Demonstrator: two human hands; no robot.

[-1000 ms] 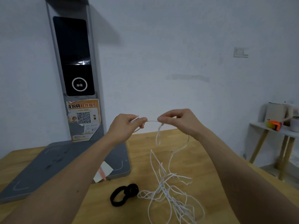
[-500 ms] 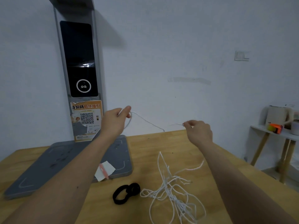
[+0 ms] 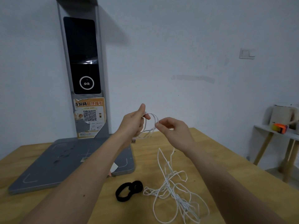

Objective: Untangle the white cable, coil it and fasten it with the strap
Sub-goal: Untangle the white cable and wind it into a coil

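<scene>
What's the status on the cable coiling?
Left hand holds first loops. Right hand pinches white cable; most lies tangled on table. Black strap untouched.

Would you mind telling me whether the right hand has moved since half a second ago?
Yes: the right hand came leftward, closing on the left hand, judged against the table edge.

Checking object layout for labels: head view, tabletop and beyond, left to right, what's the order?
Grey scanner base → black strap → white cable tangle → side table with orange item.
</scene>
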